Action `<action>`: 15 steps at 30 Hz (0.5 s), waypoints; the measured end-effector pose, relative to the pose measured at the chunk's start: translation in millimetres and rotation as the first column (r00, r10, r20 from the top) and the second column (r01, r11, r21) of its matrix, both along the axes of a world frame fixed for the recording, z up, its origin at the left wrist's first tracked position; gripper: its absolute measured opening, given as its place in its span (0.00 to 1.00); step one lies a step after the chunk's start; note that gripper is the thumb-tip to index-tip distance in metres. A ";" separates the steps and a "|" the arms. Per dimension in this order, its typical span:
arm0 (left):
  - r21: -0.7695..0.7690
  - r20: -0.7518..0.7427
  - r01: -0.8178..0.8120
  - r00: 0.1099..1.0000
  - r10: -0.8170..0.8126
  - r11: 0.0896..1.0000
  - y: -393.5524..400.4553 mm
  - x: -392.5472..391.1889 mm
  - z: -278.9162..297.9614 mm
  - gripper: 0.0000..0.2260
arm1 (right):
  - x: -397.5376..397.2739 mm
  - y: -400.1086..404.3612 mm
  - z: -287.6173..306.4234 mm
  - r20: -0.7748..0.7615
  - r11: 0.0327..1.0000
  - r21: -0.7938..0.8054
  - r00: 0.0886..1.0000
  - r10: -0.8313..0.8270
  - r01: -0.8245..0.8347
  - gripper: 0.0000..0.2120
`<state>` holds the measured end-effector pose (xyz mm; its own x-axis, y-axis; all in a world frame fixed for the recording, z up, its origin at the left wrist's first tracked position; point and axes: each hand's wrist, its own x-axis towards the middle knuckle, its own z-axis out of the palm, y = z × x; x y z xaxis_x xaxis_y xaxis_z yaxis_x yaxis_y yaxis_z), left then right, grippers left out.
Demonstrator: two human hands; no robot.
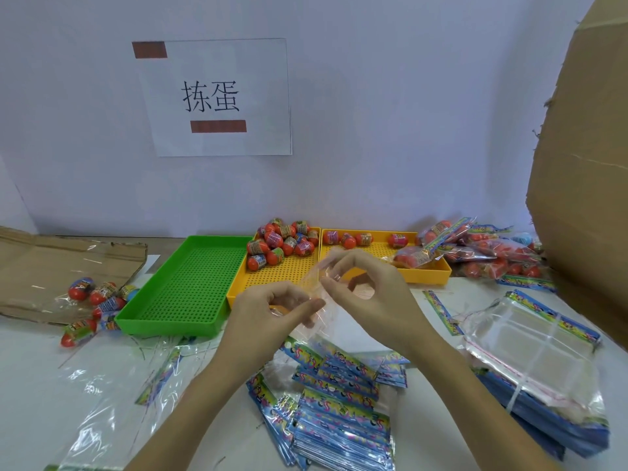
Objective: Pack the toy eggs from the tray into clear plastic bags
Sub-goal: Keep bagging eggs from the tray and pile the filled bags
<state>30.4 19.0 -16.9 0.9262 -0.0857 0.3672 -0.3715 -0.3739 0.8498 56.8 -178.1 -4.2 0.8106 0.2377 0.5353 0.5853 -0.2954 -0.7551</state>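
Note:
Both hands hold one clear plastic bag [319,294] above the table's middle. My left hand [272,311] pinches its lower edge, and my right hand [370,287] pinches its upper edge between thumb and fingers. Behind them, a heap of red toy eggs [282,244] lies at the far end of a yellow tray [272,277]. A second yellow tray [424,271] to the right holds several loose eggs [348,240] and one filled bag [416,256].
An empty green tray [183,287] sits left of the yellow ones. Filled bags lie at the left [95,300] and back right [486,253]. Stacks of empty printed bags [339,402] cover the near table; a bundled stack [533,362] sits right. A cardboard box [584,164] stands at right.

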 end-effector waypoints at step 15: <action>0.056 0.041 0.028 0.999 -0.030 0.998 6.6 -0.1 2.6 0.09 | 0.1 -20.4 12.2 -0.191 0.985 -0.131 0.978 0.086 -0.112 0.06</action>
